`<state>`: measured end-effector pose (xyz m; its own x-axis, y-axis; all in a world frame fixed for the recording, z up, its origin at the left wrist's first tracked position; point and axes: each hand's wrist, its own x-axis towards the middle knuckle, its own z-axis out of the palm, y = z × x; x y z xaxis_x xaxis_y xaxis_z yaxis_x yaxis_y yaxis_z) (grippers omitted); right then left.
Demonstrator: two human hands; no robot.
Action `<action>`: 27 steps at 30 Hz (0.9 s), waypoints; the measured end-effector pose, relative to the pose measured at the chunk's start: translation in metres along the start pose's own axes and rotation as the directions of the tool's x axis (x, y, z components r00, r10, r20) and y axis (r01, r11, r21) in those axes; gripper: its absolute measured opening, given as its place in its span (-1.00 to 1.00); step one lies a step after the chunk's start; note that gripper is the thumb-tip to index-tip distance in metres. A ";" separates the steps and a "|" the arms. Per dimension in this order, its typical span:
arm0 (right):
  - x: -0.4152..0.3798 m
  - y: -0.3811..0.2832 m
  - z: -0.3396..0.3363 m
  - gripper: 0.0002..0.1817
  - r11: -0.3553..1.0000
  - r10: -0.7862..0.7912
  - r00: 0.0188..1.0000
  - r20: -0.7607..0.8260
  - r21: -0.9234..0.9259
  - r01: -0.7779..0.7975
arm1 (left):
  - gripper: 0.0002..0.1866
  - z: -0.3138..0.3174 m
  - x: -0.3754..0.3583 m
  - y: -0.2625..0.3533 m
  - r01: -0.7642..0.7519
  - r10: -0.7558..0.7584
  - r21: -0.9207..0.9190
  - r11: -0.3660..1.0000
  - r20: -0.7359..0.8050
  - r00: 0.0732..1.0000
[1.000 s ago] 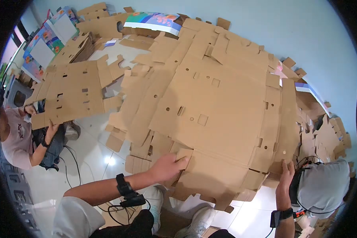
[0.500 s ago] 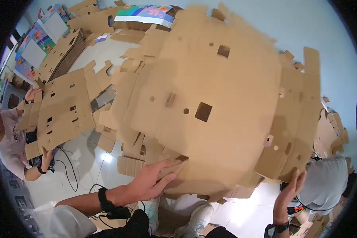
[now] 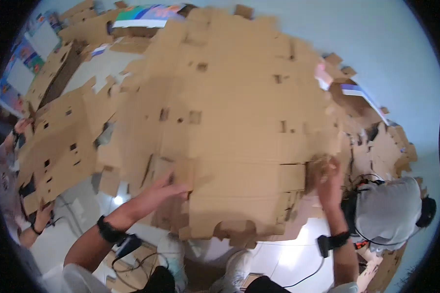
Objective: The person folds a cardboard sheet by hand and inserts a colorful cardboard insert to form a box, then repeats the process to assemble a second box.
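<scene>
A large die-cut cardboard sheet (image 3: 239, 141) spreads out in front of me, with square and slot cutouts and creased fold lines. At its lower left edge my left hand (image 3: 156, 198) has thumb and fingers closed around a flap. My right hand (image 3: 330, 178) is curled at the right edge, its fingers blurred beside a crumpled brown patch of cardboard. A curved cutout and short tabs show along the sheet's near edge, above my shoes (image 3: 237, 268).
At left, another person's hands (image 3: 43, 215) hold a second cardboard sheet (image 3: 59, 141). Another person in a grey shirt (image 3: 388, 210) bends down at right near more cardboard (image 3: 381, 151). Printed colourful boxes (image 3: 146, 17) stand at the back. Cables (image 3: 132, 273) lie on the tiled floor.
The sheet's visible face and cutouts differ, and the long folded panel at right no longer shows. My right hand has moved up and left; my left hand has shifted left.
</scene>
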<state>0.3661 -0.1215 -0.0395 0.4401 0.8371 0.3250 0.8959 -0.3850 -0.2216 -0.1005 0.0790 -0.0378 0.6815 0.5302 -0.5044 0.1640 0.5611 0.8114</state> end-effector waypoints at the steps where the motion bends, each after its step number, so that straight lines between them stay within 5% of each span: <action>1: -0.012 -0.007 -0.003 -0.56 0.970 -0.121 0.992 0.019 -0.210 0.122 | -0.24 -0.005 0.005 -0.010 0.111 -0.089 -0.175 0.978 0.132 0.987; 4: -0.026 -0.023 -0.009 -0.47 0.966 -0.205 0.924 0.324 -0.085 0.245 | -0.16 -0.001 -0.005 -0.009 0.023 0.001 -0.105 0.994 0.223 0.975; 7: -0.029 -0.016 -0.002 -0.24 0.973 -0.140 0.899 0.414 0.228 0.046 | -0.11 -0.002 0.000 -0.029 -0.147 0.113 0.194 0.970 0.177 0.978; 10: -0.026 -0.043 -0.004 -0.06 0.942 -0.305 0.883 0.356 0.251 0.224 | -0.05 0.013 0.008 -0.001 -0.282 0.205 0.814 0.508 0.204 0.957; 13: -0.004 -0.071 -0.011 0.20 0.860 -0.511 0.764 0.395 0.244 0.449 | 0.11 0.017 0.020 -0.009 -0.372 0.410 0.928 0.015 0.334 0.849; 15: 0.006 -0.076 -0.008 0.29 0.807 -0.590 0.695 0.411 0.278 0.521 | 0.16 0.013 0.026 -0.016 -0.372 0.431 0.928 0.030 0.324 0.842; 22: -0.005 -0.088 0.018 -0.12 0.871 -0.307 0.886 0.348 0.477 0.114 | 0.15 -0.007 0.035 -0.021 -0.355 0.388 0.922 0.152 0.275 0.880; 27: -0.004 -0.103 -0.033 -0.57 0.719 -0.162 0.786 0.597 0.617 -0.320 | -0.18 -0.006 0.014 -0.025 -0.386 0.565 0.922 -0.037 0.338 0.752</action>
<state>0.2744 -0.0983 0.0127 0.1646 0.9523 -0.2570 0.4668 -0.3048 -0.8302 -0.0994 0.0765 -0.0668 0.8466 0.5012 0.1792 0.3879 -0.8115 0.4370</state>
